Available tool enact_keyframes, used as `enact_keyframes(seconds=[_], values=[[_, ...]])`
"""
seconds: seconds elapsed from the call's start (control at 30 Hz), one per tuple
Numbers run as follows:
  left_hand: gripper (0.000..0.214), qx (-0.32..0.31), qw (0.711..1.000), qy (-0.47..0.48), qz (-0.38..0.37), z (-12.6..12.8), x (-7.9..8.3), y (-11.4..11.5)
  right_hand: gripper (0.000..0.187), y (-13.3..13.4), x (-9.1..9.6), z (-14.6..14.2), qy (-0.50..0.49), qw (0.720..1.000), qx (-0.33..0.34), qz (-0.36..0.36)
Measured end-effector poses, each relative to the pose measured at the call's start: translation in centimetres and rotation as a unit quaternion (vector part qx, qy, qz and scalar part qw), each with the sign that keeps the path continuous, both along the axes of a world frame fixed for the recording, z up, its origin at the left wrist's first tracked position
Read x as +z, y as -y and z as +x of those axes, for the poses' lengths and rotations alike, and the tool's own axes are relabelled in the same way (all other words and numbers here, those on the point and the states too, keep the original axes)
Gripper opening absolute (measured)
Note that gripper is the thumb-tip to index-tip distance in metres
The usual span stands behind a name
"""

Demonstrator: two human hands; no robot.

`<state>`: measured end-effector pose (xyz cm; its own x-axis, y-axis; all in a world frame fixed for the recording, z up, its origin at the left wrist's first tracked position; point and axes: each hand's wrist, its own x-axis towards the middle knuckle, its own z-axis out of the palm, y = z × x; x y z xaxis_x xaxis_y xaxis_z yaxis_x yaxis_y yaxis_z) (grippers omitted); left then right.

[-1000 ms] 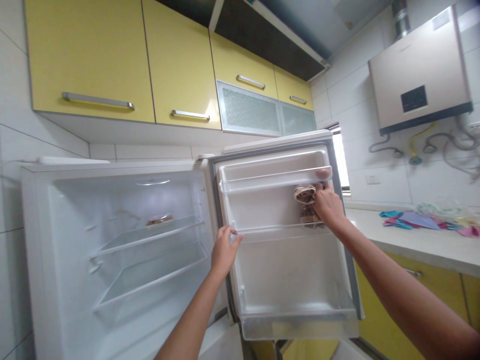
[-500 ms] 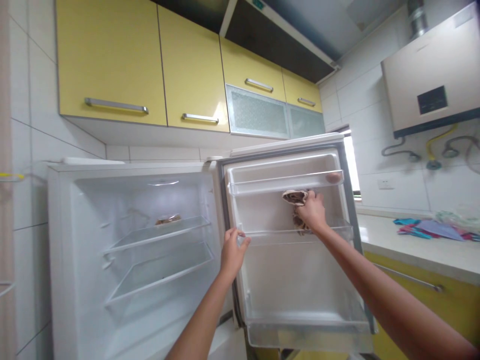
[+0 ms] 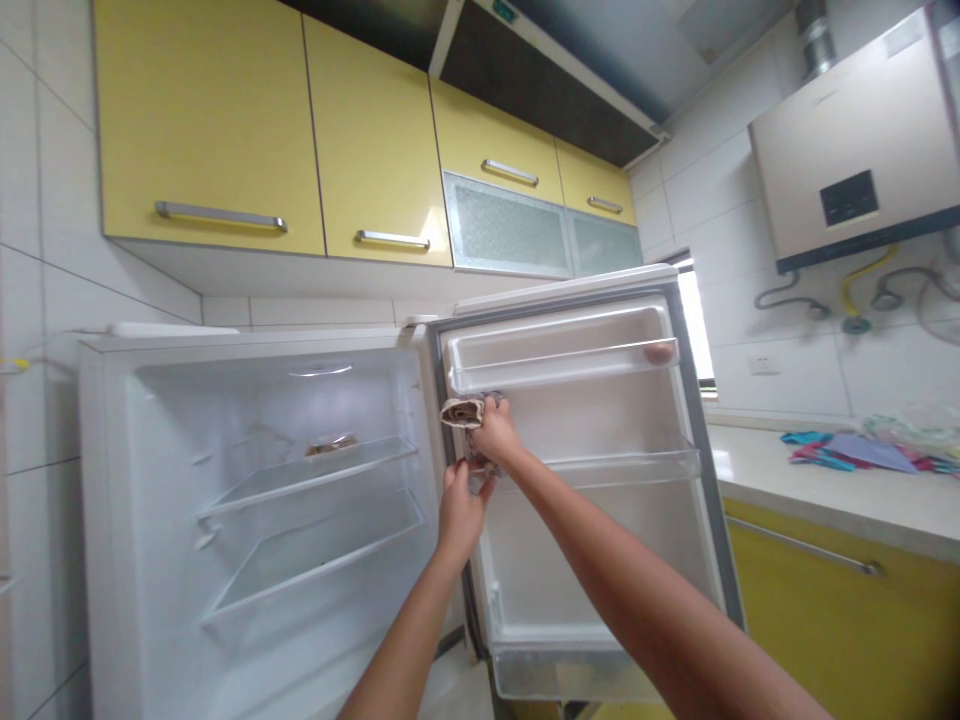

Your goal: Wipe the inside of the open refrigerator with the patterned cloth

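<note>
In the head view my right hand (image 3: 497, 436) is closed on a folded brown-and-cream cloth (image 3: 462, 413). Part of the cloth hangs below the fingers, by the left end of the fridge door's middle shelf (image 3: 622, 470). Just beneath is my left hand (image 3: 460, 512), its thumb and fingers closed around that left end of the clear shelf. The cloth and my right hand partly hide the gripped spot. The fridge door (image 3: 585, 560) stands wide open to the right.
Inside the fridge (image 3: 112, 500), a small package (image 3: 331, 444) lies on the upper glass shelf (image 3: 315, 478). A round brownish thing (image 3: 658, 352) sits in the top door shelf (image 3: 555, 365). Coloured cloths (image 3: 862, 450) lie on the counter (image 3: 757, 470). Yellow cabinets (image 3: 210, 120) hang above.
My right hand has moved left with the cloth, from the door's middle-right to its left edge, above my left hand. My left hand keeps its hold. The view has shifted slightly.
</note>
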<state>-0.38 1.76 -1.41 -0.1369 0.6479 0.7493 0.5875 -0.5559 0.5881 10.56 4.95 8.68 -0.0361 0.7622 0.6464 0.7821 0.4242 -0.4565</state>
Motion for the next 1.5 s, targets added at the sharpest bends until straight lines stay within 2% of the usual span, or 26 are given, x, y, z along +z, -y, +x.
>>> enact_keyframes(seconds=[0.13, 0.23, 0.33, 0.4, 0.57, 0.8, 0.9, 1.07, 1.23, 1.37, 1.5], values=[[0.018, 0.001, 1.000, 0.002, 0.002, 0.0, 0.0, 0.0, 0.039, -0.3, 0.2, 1.2, 0.100, 0.992, 0.073, -0.003], [0.021, 0.001, 1.000, 0.007, 0.010, -0.1, 0.0, -0.3, 0.027, -0.4, 0.7, 3.4, 0.208, 0.967, 0.145, -0.016], [0.035, -0.001, 1.000, 0.009, 0.015, -0.4, 0.0, -0.5, 0.021, 0.0, 1.3, 5.2, 0.292, 0.941, 0.167, -0.036], [0.035, -0.002, 1.000, 0.005, 0.014, -0.5, 0.1, -0.6, 0.021, 0.5, 1.6, 6.1, 0.324, 0.932, 0.157, -0.039], [0.013, 0.000, 1.000, -0.005, 0.006, -0.6, 0.3, 0.0, 0.019, 1.9, 1.1, 9.1, 0.366, 0.926, 0.093, 0.001], [0.013, -0.011, 1.000, -0.009, -0.006, -0.4, 0.4, 0.6, 0.016, 2.9, 1.4, 18.1, 0.443, 0.897, 0.005, -0.005], [0.014, -0.011, 1.000, -0.008, -0.010, -0.4, 0.5, 0.7, 0.022, 3.2, 1.9, 20.7, 0.450, 0.892, -0.050, 0.003], [0.013, -0.007, 1.000, -0.013, -0.013, -0.3, 0.6, 1.0, 0.030, 4.0, 2.1, 21.5, 0.432, 0.891, -0.128, 0.055], [0.014, -0.002, 1.000, -0.017, -0.012, -0.2, 0.5, 1.3, 0.042, 5.4, 0.8, 21.6, 0.396, 0.898, -0.165, 0.099], [0.016, 0.005, 1.000, -0.016, -0.017, 0.0, 0.5, 1.3, 0.036, 5.2, -0.6, 22.0, 0.347, 0.920, -0.171, 0.055], [0.020, 0.010, 1.000, -0.010, -0.021, 0.1, 0.4, 1.1, 0.021, 3.8, -1.1, 20.9, 0.308, 0.945, -0.104, -0.028]])
